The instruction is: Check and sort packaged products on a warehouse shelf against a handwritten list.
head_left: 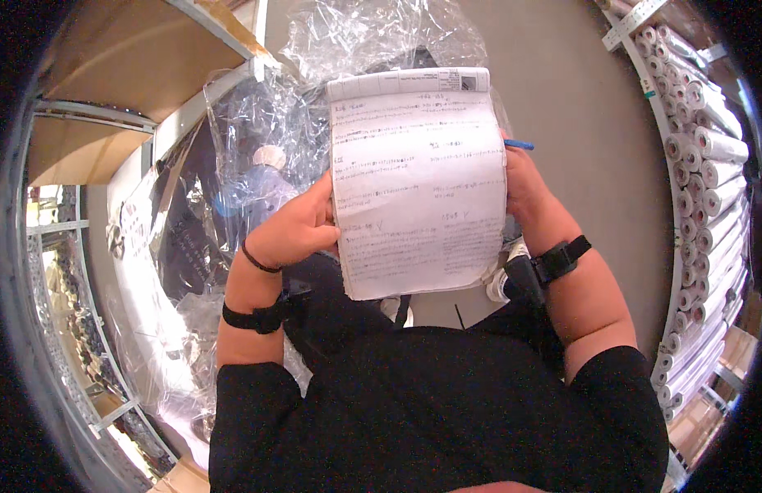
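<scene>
A stack of white paper sheets [418, 181] covered in handwriting is held up in front of me, long side vertical. My left hand [294, 230] grips its left edge, thumb on the front. My right hand [522, 185] holds the right edge from behind, and a blue pen [519, 145] sticks out above that hand's fingers. Both wrists carry black straps, and a thin dark band circles the left wrist.
Clear plastic bags [257, 156] with dark goods are piled to the left and behind the paper. Metal shelving with brown boards [142, 57] stands at upper left. Many rolls wrapped in plastic [709, 172] are stacked along the right. The grey floor [578, 99] lies beyond.
</scene>
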